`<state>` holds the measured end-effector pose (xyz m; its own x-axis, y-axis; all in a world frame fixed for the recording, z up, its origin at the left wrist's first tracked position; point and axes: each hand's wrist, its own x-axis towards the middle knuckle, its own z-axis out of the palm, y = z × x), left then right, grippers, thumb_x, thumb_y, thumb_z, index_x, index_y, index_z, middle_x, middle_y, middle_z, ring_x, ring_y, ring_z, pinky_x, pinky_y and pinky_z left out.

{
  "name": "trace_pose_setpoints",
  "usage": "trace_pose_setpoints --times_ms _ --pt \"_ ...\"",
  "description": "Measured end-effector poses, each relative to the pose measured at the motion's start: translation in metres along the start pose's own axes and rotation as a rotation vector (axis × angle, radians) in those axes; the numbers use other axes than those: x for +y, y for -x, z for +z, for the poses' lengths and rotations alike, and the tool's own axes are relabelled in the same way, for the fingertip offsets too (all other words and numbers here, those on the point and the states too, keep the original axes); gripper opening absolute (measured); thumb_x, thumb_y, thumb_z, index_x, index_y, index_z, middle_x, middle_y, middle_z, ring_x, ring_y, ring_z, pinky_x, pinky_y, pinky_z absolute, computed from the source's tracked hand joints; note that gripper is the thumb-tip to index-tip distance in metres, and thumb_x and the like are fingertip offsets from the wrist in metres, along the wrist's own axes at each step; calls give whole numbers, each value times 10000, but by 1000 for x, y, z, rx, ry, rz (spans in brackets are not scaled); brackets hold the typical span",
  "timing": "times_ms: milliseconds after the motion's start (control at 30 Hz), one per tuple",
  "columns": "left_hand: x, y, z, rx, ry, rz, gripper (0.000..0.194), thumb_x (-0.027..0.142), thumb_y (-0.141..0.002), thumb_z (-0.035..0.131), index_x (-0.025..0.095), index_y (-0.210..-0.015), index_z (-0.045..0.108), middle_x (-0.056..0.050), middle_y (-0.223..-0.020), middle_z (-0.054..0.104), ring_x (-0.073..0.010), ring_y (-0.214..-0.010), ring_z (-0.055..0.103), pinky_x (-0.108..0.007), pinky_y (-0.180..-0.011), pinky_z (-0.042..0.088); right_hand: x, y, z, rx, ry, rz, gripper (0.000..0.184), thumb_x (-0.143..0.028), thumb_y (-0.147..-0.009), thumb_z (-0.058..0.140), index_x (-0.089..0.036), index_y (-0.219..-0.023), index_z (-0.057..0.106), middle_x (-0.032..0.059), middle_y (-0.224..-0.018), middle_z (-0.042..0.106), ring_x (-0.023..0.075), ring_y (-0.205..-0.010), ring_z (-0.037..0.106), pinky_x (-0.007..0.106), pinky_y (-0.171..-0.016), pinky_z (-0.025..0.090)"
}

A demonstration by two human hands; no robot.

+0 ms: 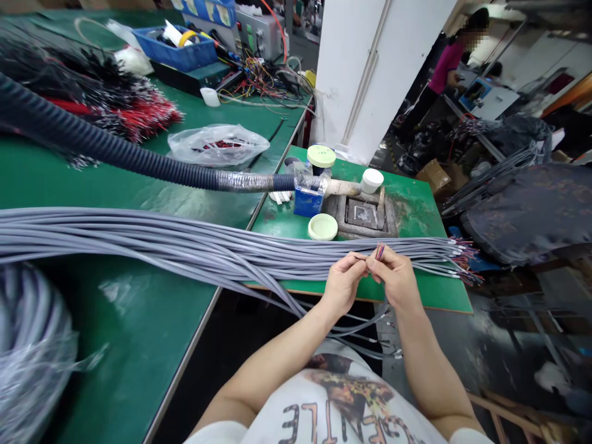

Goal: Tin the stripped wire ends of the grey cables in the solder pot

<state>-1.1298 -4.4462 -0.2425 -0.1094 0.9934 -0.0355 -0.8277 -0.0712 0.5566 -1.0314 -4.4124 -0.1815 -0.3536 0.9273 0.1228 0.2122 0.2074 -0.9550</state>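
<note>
Wires, held in closed pinches by the left hand and right hand, over the cable bundle.

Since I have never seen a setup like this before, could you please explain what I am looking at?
There is no robot here, just a person's two bare hands. The single picture comes from a camera on their head, looking forward and down. The right hand pinches thin coloured wires; the left hand meets it at the fingertips, its grip too small to judge. Long grey cables stretch across a large green table and a smaller green board. Behind them are a ribbed hose and a blue bin.
</note>
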Motion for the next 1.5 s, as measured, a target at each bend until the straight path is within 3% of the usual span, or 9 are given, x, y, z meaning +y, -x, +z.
trace_pose_setpoints --times_ms 267,400,533,633,800,1033,1167,1367,1500 --pt "15 -2 -4 16 204 -207 168 294 -739 679 144 -799 633 -58 -940 639 -161 -848 598 -251 -692 482 3 26 -6 -198 243 54 193 -315 -858 556 -190 -912 693 -9 -648 585 106 -536 512 230 -526 411" --pt "5 0 -1 -120 275 -443 293 389 -816 593 112 -887 657 -53 -746 619 -137 -616 581 -256 -587 472 5 31 -3 -133 260 38 227 -343 -864 548 -179 -893 702 -19 -573 552 99 -484 495 224 -502 411" --pt "-2 6 -1 -228 171 -316 413 458 -829 590 123 -1066 638 16 -564 505 -154 -519 562 -284 -549 462 10 28 -10 -137 142 152 292 -413 -874 530 -174 -763 655 -10 -589 568 93 -436 492 217 -427 388" --pt "-4 8 -4 -182 -12 -168 324 413 -835 609 145 -1007 668 6 -646 528 -135 -559 553 -298 -608 467 10 24 -19 -214 164 164 326 -421 -887 507 -174 -710 626 5 -608 597 122 -504 552 235 -484 443" --pt "1 8 -4 -49 -412 130 219 340 -832 637 146 -860 732 -58 -923 596 -165 -919 539 -300 -904 399 -4 17 -29 -2 457 -146 168 -346 -832 617 -200 -874 689 28 -796 637 157 -745 590 280 -716 481" --pt "2 15 -2 -108 -589 227 215 346 -839 618 154 -831 714 -64 -872 586 -175 -869 543 -293 -824 436 -15 16 -11 168 423 -319 95 -247 -829 620 -193 -779 681 8 -704 599 129 -643 533 272 -638 435" --pt "0 22 -3 -174 -624 154 204 349 -816 646 147 -829 674 -57 -841 611 -145 -773 556 -256 -726 461 -11 12 -2 236 204 -266 166 -214 -815 625 -192 -666 692 -17 -582 524 113 -565 475 273 -568 374" --pt "-1 27 0 -122 -328 -141 289 385 -773 690 133 -894 618 -56 -780 678 -126 -650 611 -243 -605 524 -9 -8 -15 431 -292 -252 154 -178 -764 622 -198 -644 716 -21 -551 483 91 -518 398 250 -505 320" --pt "-1 27 -9 -87 -226 -156 305 382 -789 678 121 -944 639 -69 -786 691 -136 -681 638 -243 -603 541 -18 -10 -34 369 -169 -298 128 -210 -770 626 -208 -708 738 -13 -570 524 100 -540 440 253 -540 373"
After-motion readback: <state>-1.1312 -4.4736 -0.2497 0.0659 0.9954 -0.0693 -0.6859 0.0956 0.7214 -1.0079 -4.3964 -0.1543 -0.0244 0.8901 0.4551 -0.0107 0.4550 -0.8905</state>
